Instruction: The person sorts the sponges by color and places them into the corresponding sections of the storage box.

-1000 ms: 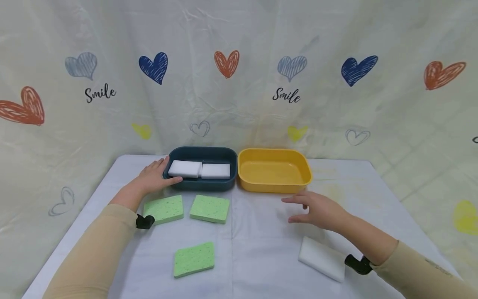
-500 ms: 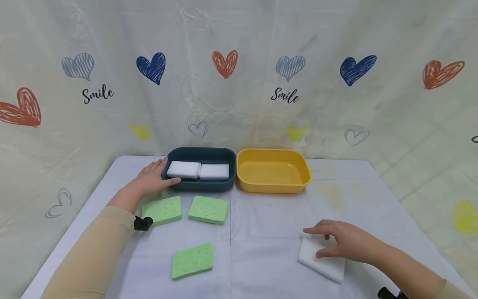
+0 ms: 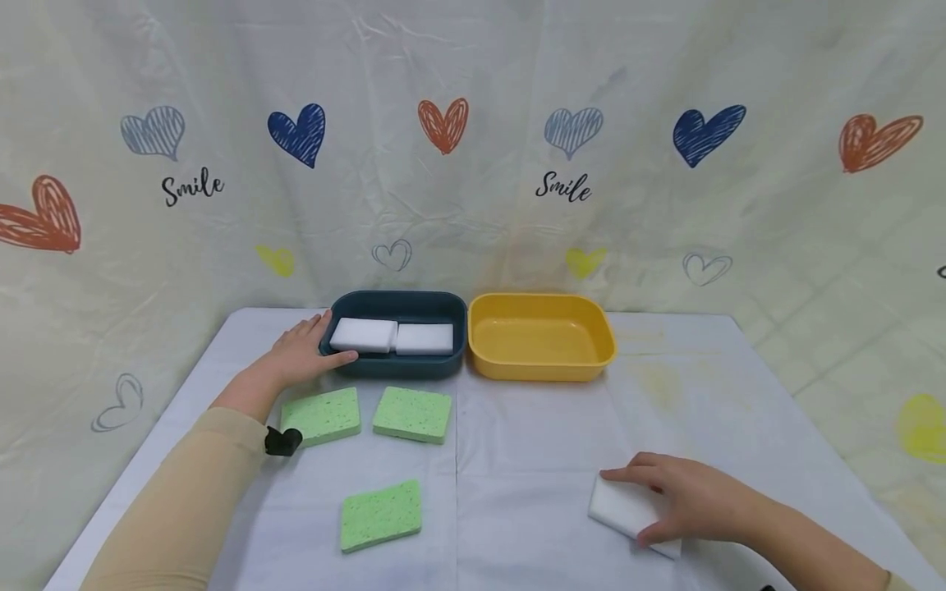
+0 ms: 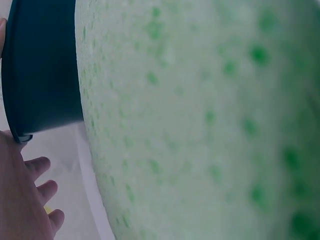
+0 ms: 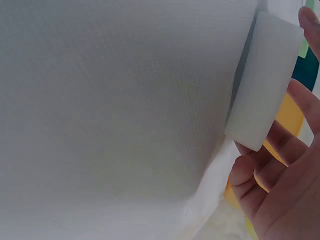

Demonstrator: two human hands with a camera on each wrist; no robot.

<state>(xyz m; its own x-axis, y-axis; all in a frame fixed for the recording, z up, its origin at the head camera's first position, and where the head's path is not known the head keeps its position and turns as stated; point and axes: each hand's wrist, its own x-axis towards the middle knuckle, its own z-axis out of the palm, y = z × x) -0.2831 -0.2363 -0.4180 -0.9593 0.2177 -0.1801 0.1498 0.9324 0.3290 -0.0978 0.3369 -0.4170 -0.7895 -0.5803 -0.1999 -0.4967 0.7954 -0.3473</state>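
My left hand rests at the left end of the dark teal bin, its thumb over the front rim and its fingers spread along the side. Two white blocks lie side by side in that bin. At the right front, my right hand spans a white block on the table, with the index finger at its far corner and the thumb by its near edge. In the right wrist view the fingers are loosely bent beside the block, with the thumb apart from it.
A yellow bin with nothing in it adjoins the teal bin. Two green sponges lie in front of the teal bin and a third is closer on the white cloth. A patterned curtain hangs behind the table.
My right hand has come from near the yellow bin towards me and down to the white block. My left hand has stayed at the teal bin.
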